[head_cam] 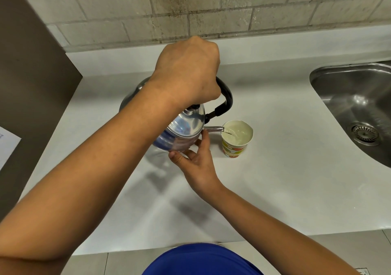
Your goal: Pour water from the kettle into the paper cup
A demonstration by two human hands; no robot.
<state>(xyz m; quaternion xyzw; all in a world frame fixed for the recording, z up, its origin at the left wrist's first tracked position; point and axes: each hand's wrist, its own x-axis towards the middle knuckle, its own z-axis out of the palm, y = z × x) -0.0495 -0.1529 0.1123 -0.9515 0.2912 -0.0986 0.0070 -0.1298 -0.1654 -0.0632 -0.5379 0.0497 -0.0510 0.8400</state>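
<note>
Head view is showing the left hand (188, 73) clenching the black curved handle (225, 99) of the shiny steel kettle (182, 131), the right hand's (195, 160) loose grip steadying its body. At three o'clock, the patterned paper cup (237, 140) on the white desk (285, 169) is filling close to the rim, so overflowing or tipping is looking likely.

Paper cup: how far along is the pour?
Done: the kettle is lifted and tilted by the left hand on its handle, with the right hand steadying its body. In hand: water runs from the spout into the paper cup, already well filled. Left: stop and set the kettle down.
</note>
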